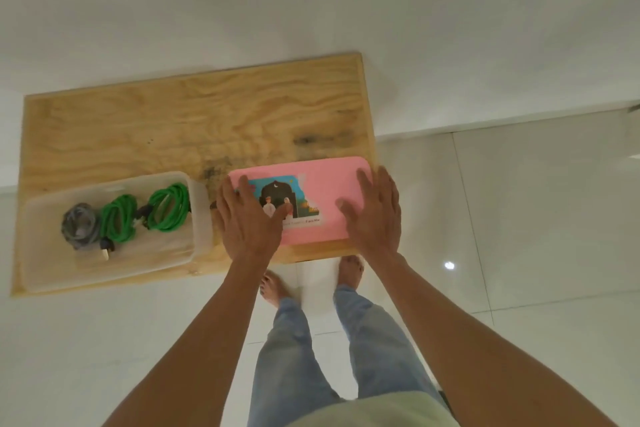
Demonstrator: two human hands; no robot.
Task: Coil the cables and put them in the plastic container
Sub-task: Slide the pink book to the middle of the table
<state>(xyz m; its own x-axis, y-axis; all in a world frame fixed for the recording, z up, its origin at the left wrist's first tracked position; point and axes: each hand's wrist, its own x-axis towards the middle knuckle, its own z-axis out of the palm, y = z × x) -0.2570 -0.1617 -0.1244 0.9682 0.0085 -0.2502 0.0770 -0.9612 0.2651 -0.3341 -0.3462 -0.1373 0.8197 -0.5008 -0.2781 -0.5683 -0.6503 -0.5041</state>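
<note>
A clear plastic container stands at the near left of the wooden table. Inside it lie a coiled grey cable and two coiled green cables. A pink lid with a colourful picture lies flat on the table to the right of the container. My left hand is spread over the lid's left end, fingers straight. My right hand is spread over its right end, fingers straight. Neither hand grips anything.
The table stands against a white wall, with white floor tiles to its right and in front. My bare feet and jeans-clad legs are right at the table's near edge. The lid's right end reaches the table's right edge.
</note>
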